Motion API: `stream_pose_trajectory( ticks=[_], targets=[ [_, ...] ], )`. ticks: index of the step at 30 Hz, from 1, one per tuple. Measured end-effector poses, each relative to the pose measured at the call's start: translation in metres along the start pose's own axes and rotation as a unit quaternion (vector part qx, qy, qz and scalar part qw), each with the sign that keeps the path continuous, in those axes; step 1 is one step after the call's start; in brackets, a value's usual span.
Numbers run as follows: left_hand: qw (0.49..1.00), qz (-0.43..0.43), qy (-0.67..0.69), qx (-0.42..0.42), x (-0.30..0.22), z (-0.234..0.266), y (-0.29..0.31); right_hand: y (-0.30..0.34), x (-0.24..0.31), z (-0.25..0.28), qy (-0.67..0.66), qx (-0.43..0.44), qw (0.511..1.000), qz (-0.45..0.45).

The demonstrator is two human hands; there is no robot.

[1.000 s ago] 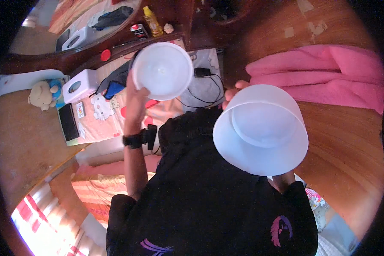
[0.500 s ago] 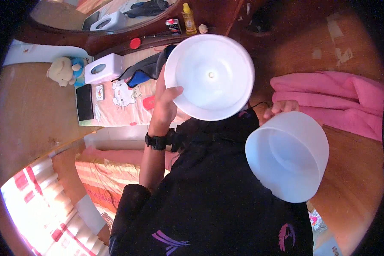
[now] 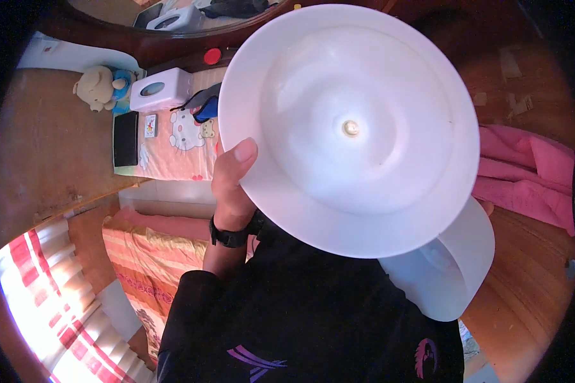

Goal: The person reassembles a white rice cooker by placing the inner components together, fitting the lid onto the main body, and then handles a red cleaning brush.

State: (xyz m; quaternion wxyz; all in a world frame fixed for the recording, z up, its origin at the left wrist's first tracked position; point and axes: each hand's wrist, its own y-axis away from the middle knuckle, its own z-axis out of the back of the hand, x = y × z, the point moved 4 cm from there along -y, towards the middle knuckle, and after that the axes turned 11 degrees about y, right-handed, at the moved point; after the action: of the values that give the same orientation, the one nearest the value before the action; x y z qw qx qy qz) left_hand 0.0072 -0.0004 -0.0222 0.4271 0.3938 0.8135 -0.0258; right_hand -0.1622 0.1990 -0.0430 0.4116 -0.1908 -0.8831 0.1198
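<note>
My left hand (image 3: 233, 185), with a black strap at the wrist, grips the left rim of a round white plastic dish (image 3: 287, 121). The thumb lies on its face and the other fingers are hidden behind it. The dish has a wide rim and a small brass-coloured spot at its centre. It is close to the view and covers part of a white, deep, translucent tub (image 3: 476, 246) at the lower right. My right hand (image 3: 488, 207) is nearly all hidden behind the tub; only a bit of finger shows at its upper right edge.
A table with a printed pink cloth (image 3: 166, 163) bears a white tissue box (image 3: 161, 89), a dark flat tablet-like object (image 3: 126, 138) and a small card box (image 3: 150, 126). A plush toy (image 3: 99, 88) sits behind. Pink cloth (image 3: 530, 172) lies at the right, a patterned curtain (image 3: 51, 306) hangs lower left.
The white dish has come much closer to the view, and now overlaps the tub. The tub has tipped and shifted slightly down; my right fingers have mostly gone out of sight.
</note>
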Motion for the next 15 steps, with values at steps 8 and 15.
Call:
stream_pose_trajectory(
  ticks=[8, 15],
  targets=[
    [0.994, -0.062, -0.005, 0.085, 0.002, 0.0, -0.003, 0.005, 0.004, -0.009, 0.007, -0.02, 1.0, -0.007],
    [0.975, -0.093, -0.159, 0.122, -0.013, -0.034, -0.004, 0.006, 0.006, -0.009, 0.014, -0.032, 0.999, -0.009]
  ],
)
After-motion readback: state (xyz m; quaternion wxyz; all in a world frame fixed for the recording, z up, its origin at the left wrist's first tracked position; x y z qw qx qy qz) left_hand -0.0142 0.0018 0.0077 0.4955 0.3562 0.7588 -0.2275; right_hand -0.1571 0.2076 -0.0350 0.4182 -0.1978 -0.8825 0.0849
